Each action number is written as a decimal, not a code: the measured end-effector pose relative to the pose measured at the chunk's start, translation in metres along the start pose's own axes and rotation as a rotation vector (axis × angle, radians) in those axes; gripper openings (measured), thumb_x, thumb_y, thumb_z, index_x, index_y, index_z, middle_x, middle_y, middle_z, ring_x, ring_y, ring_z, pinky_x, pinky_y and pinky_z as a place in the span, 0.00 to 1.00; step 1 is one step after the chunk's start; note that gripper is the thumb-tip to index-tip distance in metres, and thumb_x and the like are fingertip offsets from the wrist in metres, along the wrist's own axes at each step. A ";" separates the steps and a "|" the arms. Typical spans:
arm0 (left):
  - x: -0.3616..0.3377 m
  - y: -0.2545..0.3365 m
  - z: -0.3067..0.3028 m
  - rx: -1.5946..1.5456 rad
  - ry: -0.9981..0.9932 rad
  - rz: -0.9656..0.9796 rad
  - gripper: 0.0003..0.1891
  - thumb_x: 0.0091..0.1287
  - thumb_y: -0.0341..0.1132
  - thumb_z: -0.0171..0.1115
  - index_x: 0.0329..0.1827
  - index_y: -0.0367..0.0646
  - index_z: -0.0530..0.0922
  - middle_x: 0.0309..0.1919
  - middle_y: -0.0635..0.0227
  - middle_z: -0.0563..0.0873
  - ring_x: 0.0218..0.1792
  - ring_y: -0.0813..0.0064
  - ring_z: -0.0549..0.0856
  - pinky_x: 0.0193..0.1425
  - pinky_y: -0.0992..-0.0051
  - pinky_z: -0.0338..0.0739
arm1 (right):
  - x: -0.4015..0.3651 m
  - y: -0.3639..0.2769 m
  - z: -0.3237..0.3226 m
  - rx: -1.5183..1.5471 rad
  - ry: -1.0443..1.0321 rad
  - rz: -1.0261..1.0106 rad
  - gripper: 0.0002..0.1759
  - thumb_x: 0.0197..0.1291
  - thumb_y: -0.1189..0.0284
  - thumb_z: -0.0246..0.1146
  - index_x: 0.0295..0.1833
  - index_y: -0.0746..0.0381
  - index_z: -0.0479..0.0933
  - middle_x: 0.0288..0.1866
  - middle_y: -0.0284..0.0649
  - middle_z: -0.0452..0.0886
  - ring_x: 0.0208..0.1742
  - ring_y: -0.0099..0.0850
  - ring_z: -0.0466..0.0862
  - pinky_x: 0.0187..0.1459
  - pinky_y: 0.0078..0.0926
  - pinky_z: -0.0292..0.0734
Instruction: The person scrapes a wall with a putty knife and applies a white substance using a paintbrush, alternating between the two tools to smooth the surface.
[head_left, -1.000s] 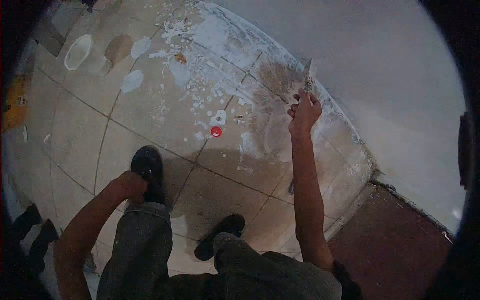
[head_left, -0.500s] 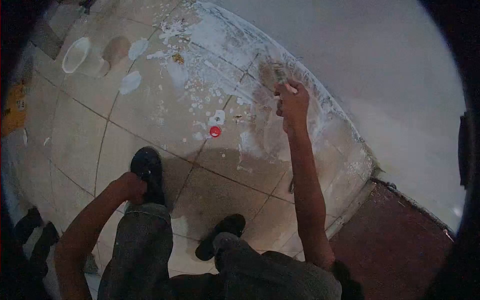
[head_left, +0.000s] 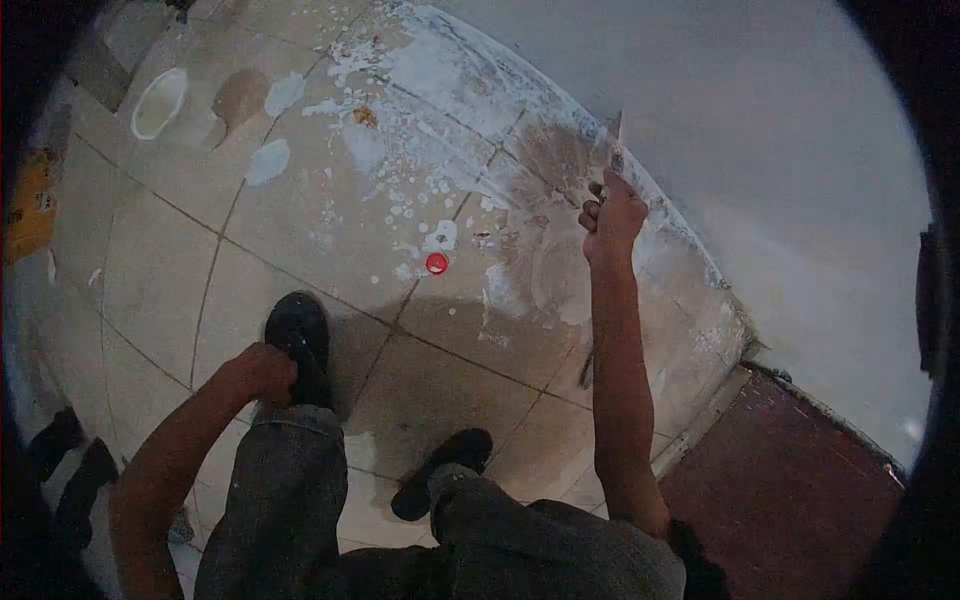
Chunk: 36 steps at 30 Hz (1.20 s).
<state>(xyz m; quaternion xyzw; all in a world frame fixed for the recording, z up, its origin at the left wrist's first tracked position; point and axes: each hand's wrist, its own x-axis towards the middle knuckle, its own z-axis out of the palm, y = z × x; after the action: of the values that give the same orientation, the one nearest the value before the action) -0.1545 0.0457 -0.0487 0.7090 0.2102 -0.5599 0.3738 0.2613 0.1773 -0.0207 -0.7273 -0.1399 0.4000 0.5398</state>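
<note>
My right hand [head_left: 614, 214] is closed round a scraper [head_left: 617, 157], whose thin blade points up at the foot of the pale wall [head_left: 780, 150]. Below it, the tiled floor [head_left: 290, 215] carries white paint smears and a brownish dusty patch [head_left: 550, 150]. Curled into a fist, my left hand [head_left: 265, 374] rests by my left knee and overlaps the black shoe [head_left: 299, 325] in this view. Nothing shows in that fist.
A red cap [head_left: 437, 263] lies on the floor near white paint spots. Farther left are a whitish tub [head_left: 160, 104] and a yellow packet [head_left: 32, 210]. A dark slim object [head_left: 587, 371] lies beside my right forearm. At lower right is a reddish-brown surface [head_left: 780, 460].
My right hand has moved right and slightly down with the scraper, from the dusty floor patch to the wall's foot. The blade now points upward. My left hand stays in place.
</note>
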 end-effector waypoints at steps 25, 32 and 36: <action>-0.059 0.050 -0.112 -0.305 0.745 0.316 0.14 0.63 0.39 0.55 0.47 0.39 0.75 0.28 0.55 0.81 0.34 0.61 0.84 0.41 0.61 0.77 | 0.016 0.009 -0.017 0.027 -0.094 0.087 0.14 0.66 0.63 0.52 0.39 0.64 0.68 0.23 0.38 0.75 0.14 0.21 0.66 0.13 0.20 0.56; -0.115 0.074 -0.212 -0.127 0.638 0.441 0.16 0.64 0.41 0.54 0.50 0.42 0.74 0.33 0.53 0.83 0.36 0.55 0.84 0.43 0.58 0.77 | 0.015 -0.006 -0.016 -0.218 -0.482 -0.028 0.16 0.67 0.59 0.51 0.32 0.60 0.69 0.22 0.32 0.73 0.14 0.18 0.65 0.13 0.19 0.58; -0.188 0.086 -0.282 0.240 0.678 0.570 0.16 0.65 0.43 0.53 0.46 0.38 0.74 0.28 0.53 0.82 0.35 0.54 0.84 0.41 0.58 0.77 | -0.023 -0.059 -0.040 -0.655 -0.607 -0.038 0.20 0.68 0.57 0.49 0.37 0.65 0.71 0.22 0.33 0.73 0.14 0.18 0.67 0.15 0.19 0.62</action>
<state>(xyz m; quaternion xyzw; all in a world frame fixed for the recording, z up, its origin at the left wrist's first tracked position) 0.0331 0.2303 0.1814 0.9201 0.0507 -0.1914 0.3381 0.2896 0.1579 0.0461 -0.7069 -0.4246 0.5200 0.2226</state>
